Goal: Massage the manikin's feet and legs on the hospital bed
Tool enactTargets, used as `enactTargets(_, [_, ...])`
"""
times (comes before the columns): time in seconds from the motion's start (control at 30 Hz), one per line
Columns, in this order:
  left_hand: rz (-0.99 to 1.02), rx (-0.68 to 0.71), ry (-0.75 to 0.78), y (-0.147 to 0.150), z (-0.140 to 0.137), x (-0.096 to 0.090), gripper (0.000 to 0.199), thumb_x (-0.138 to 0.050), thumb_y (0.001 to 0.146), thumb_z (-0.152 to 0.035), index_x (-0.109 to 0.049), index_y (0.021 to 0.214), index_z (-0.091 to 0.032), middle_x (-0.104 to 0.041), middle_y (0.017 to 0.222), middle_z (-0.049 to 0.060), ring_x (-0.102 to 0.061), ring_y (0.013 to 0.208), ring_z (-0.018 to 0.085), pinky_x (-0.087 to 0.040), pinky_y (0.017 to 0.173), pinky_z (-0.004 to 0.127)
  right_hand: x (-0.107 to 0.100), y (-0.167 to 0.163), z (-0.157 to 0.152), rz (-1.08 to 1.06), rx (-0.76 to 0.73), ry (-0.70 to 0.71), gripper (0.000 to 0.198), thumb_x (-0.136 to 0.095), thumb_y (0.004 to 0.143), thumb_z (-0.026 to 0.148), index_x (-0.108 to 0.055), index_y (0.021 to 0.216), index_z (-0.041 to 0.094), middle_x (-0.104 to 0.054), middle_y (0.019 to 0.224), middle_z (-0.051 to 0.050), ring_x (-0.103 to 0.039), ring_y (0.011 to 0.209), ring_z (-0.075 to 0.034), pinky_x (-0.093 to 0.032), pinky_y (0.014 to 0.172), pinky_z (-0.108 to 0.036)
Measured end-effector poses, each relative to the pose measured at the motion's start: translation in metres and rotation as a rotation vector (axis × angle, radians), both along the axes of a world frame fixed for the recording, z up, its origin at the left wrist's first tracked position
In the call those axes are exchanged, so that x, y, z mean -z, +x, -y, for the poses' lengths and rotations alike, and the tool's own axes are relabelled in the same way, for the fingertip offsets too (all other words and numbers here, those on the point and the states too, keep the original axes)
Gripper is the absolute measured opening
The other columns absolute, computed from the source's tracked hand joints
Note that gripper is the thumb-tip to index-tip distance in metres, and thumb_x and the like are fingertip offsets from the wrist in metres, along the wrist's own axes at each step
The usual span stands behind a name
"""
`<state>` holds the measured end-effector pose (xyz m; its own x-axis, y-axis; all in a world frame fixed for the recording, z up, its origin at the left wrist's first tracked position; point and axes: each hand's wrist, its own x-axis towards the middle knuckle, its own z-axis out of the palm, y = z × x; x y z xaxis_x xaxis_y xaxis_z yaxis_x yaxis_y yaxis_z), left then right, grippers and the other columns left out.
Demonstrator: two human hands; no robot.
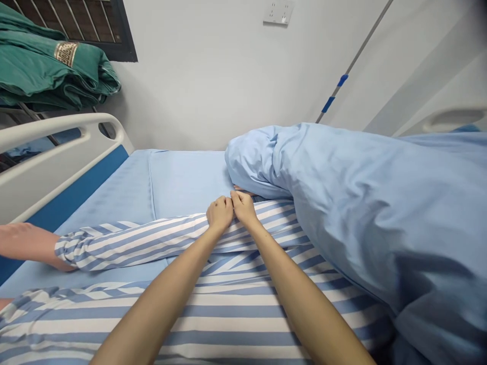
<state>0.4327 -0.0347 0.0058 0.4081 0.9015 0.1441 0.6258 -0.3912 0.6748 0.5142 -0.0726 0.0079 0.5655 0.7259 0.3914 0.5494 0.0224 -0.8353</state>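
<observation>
My left hand point(219, 213) and my right hand point(243, 207) are side by side, nearly touching, at the far edge of the upper trouser leg. Both are closed, with curled fingers gripping the blue-and-white striped trousers point(137, 244); the fingertips are hidden. The trousers are on a figure lying on the bed, whose bare foot point(28, 246) sticks out at the left. Just beyond my right hand, a light blue quilt point(342, 187) is bunched over the figure's upper part. A sliver of skin-coloured surface shows under the quilt's edge.
The bed's light blue sheet point(186, 175) runs up to the white wall point(198, 76). A white and blue bed end board point(61, 162) rises at the left, with a folded green cloth point(49, 71) behind it. A thin metal pole point(357, 56) stands at the back right.
</observation>
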Motion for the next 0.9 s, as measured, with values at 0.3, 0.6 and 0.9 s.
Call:
enactTargets(0.3, [0.47, -0.075, -0.138, 0.034, 0.002, -0.029, 0.027, -0.031, 0.083, -0.025, -0.044, 0.06, -0.019, -0.054, 0.061, -0.001, -0.048, 0.061, 0.012, -0.033, 0.057, 0.022, 0.004, 0.014, -0.006, -0.386, -0.034, 0.104, 0.035, -0.043, 0.076, 0.047, -0.044, 0.056, 0.018, -0.038, 0.048, 0.004, -0.035, 0.049, -0.009, -0.03, 0.049, -0.022])
enactTargets(0.6, [0.224, -0.069, -0.037, 0.03, 0.017, -0.003, 0.028, -0.033, 0.087, -0.028, -0.049, 0.065, -0.02, -0.061, 0.07, 0.003, -0.051, 0.066, 0.015, -0.029, 0.062, 0.026, 0.003, 0.013, -0.007, -0.26, 0.104, 0.079, 0.03, -0.041, 0.078, 0.038, -0.053, 0.062, 0.016, -0.051, 0.057, 0.001, -0.046, 0.062, -0.012, -0.035, 0.059, -0.023])
enactTargets(0.9, [0.127, 0.016, -0.016, 0.027, 0.021, -0.005, 0.028, -0.034, 0.087, -0.032, -0.057, 0.075, -0.021, -0.065, 0.079, 0.005, -0.055, 0.071, 0.018, -0.03, 0.061, 0.027, -0.054, 0.008, 0.029, 0.554, 0.254, -0.111, 0.038, -0.032, 0.086, 0.039, -0.052, 0.062, 0.019, -0.054, 0.056, -0.004, -0.048, 0.057, -0.014, -0.029, 0.059, -0.025])
